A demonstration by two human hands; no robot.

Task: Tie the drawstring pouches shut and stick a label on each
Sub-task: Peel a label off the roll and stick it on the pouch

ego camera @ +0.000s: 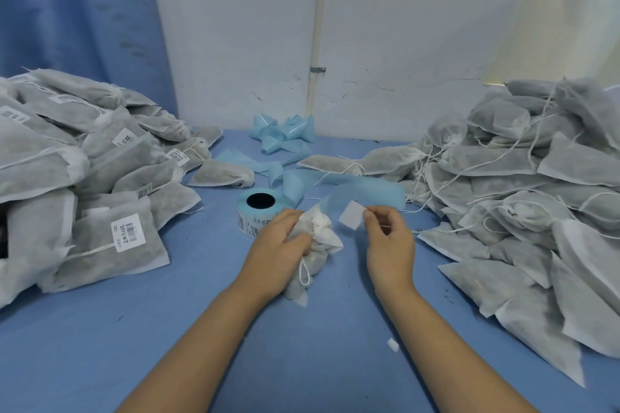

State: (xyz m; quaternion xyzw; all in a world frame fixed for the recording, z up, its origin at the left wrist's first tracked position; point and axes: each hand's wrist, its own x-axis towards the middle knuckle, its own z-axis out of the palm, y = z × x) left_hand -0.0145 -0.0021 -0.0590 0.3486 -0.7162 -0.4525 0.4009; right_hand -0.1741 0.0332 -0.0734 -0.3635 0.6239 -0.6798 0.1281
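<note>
My left hand (280, 245) is closed around a white drawstring pouch (313, 253), bunching it against the blue bench (167, 329) near the middle; a loop of its cord hangs out below my palm. My right hand (385, 238) pinches a small white label (351, 214) between thumb and forefinger, holding it up just right of the pouch's top without touching it. Just beyond my left hand stands the label roll (256, 211), with its blue backing strip (362, 196) trailing right and far across the bench. On the left lies a pile of labelled pouches (100, 184); on the right, a heap of pouches without labels (523, 198), cords loose.
</note>
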